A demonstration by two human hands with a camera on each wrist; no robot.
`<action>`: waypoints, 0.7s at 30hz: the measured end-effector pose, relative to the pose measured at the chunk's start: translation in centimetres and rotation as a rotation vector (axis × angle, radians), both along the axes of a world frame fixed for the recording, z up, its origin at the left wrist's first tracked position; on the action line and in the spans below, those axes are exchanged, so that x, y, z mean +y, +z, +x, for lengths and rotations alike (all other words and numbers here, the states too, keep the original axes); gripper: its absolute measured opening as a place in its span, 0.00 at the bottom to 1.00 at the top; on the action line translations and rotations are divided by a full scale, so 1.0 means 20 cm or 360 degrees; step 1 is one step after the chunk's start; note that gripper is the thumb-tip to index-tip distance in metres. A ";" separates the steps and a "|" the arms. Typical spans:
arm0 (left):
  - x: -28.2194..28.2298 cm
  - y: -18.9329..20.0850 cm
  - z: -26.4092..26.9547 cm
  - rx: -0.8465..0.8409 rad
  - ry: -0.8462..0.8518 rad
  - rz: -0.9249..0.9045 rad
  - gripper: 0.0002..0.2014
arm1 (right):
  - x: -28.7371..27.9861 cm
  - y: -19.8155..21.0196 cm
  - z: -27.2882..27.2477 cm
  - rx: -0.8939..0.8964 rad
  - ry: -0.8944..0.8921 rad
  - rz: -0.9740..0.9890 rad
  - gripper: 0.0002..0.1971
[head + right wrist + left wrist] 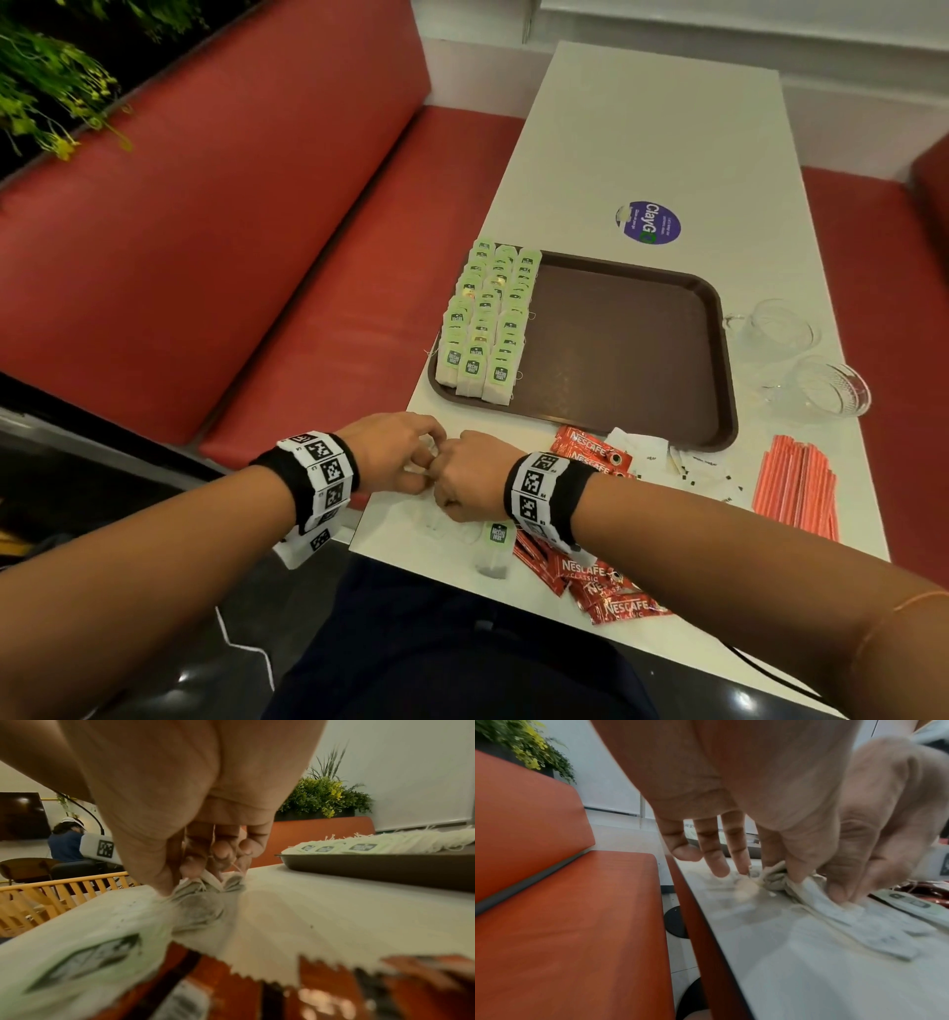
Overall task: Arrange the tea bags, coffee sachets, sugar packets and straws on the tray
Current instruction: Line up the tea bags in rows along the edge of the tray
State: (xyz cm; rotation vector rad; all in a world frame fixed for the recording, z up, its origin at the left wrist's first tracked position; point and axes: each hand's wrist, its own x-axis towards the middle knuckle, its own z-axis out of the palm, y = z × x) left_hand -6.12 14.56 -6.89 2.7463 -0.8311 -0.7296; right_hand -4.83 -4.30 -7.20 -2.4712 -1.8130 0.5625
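At the table's near left corner my left hand (pixel 411 457) and right hand (pixel 457 478) meet over a small bunch of tea bags (pixel 773 880). In the left wrist view the left hand (pixel 782 870) pinches a crumpled bag between thumb and forefinger, its other fingers spread. The right hand (pixel 187 876) pinches the same bunch (pixel 200 902) with curled fingers. Another tea bag (pixel 495 545) lies under my right wrist. The brown tray (pixel 626 334) holds three rows of green-tagged tea bags (pixel 488 318) along its left side.
Red coffee sachets (pixel 590 452) and more sachets (pixel 611 596) lie near the front edge. White sugar packets (pixel 667 462) and a bundle of red straws (pixel 796 483) lie right of them. Two glass cups (pixel 821 385) stand right of the tray. A red bench (pixel 257 257) runs along the left.
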 end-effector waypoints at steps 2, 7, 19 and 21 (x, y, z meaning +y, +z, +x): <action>0.01 0.01 0.00 -0.0010 -0.0020 -0.0043 0.10 | -0.02 0.00 0.01 0.0004 -0.0014 0.0092 0.09; 0.06 -0.02 -0.01 -0.0223 0.0038 -0.0327 0.08 | -0.06 0.01 0.05 0.0086 -0.0140 0.0289 0.08; 0.05 0.10 0.16 -0.0272 0.0719 -0.0545 0.02 | -0.15 0.16 0.19 0.0728 -0.1045 0.0356 0.04; 0.01 0.12 0.20 -0.0299 0.0666 -0.0589 0.01 | -0.17 0.17 0.21 0.0755 -0.1144 0.0435 0.03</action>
